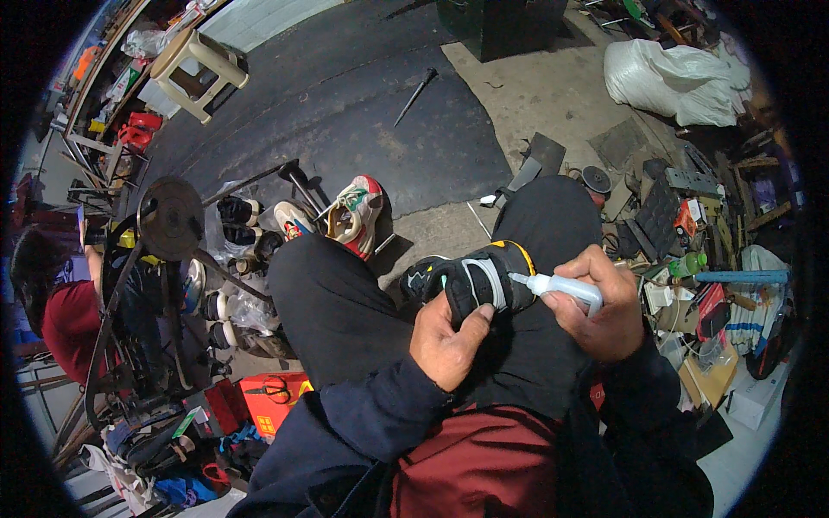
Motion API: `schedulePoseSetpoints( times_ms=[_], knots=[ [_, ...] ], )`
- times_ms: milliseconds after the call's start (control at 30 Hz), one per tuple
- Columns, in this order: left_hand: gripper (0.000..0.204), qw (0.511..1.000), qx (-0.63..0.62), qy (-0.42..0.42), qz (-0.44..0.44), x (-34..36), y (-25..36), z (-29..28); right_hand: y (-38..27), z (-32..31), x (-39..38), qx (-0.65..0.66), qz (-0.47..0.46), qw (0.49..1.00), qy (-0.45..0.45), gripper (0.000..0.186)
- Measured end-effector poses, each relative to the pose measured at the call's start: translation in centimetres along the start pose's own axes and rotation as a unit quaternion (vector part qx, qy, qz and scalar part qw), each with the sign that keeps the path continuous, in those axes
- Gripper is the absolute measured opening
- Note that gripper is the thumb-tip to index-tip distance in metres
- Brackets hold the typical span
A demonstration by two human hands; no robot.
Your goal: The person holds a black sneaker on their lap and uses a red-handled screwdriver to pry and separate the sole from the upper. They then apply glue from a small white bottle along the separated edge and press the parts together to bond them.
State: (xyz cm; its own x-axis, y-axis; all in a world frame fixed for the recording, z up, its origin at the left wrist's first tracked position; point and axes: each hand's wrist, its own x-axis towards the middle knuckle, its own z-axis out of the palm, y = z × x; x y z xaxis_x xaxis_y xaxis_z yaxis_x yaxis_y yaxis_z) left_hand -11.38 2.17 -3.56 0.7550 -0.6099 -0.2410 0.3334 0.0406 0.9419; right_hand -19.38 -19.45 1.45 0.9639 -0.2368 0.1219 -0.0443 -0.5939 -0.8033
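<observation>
A black sneaker with a pale stripe and a yellow edge lies across my lap. My left hand grips its near side, thumb on top and fingers hidden partly behind the shoe. In my right hand is a small white squeeze bottle with a narrow nozzle, tilted to point left. The nozzle tip is at the shoe's upper, close to the yellow edge; whether it touches I cannot tell. Beyond my left knee stands a cream, red and green sneaker on the floor.
An iron machine with a round wheel stands at left, beside a person in a red top. Scissors lie on a red box. Cluttered tools and scraps fill the right. A plastic stool and white sack stand farther off.
</observation>
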Motion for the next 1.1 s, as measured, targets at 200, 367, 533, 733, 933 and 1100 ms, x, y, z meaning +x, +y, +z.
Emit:
schedulePoseSetpoints(
  times_ms=[200, 367, 533, 733, 933, 1100],
  knots=[
    [0.014, 1.000, 0.003, -0.006, -0.017, 0.04, -0.18, -0.26, -0.05, -0.18, -0.12, -0.010, -0.006, 1.000, 0.008, 0.025],
    [0.014, 1.000, -0.012, -0.001, -0.006, 0.11, -0.29, -0.11, -0.05, -0.46, -0.22, 0.002, 0.010, 1.000, 0.029, 0.027],
    [0.015, 1.000, -0.018, -0.009, -0.006, 0.13, -0.17, -0.17, 0.05, -0.20, -0.13, 0.012, 0.012, 0.999, 0.035, 0.026],
    [0.015, 1.000, -0.020, -0.010, -0.021, -0.06, -0.05, -0.35, 0.34, 0.39, -0.05, 0.009, -0.008, 1.000, 0.024, 0.024],
    [0.016, 0.998, -0.039, -0.010, -0.041, -0.08, -0.27, -0.69, 0.18, 0.06, -0.72, 0.019, 0.031, 0.999, -0.015, 0.026],
    [0.018, 0.998, -0.055, -0.013, -0.030, 0.26, -0.29, -0.88, -0.09, -0.03, -0.96, 0.042, 0.038, 0.998, 0.015, 0.025]
  ],
)
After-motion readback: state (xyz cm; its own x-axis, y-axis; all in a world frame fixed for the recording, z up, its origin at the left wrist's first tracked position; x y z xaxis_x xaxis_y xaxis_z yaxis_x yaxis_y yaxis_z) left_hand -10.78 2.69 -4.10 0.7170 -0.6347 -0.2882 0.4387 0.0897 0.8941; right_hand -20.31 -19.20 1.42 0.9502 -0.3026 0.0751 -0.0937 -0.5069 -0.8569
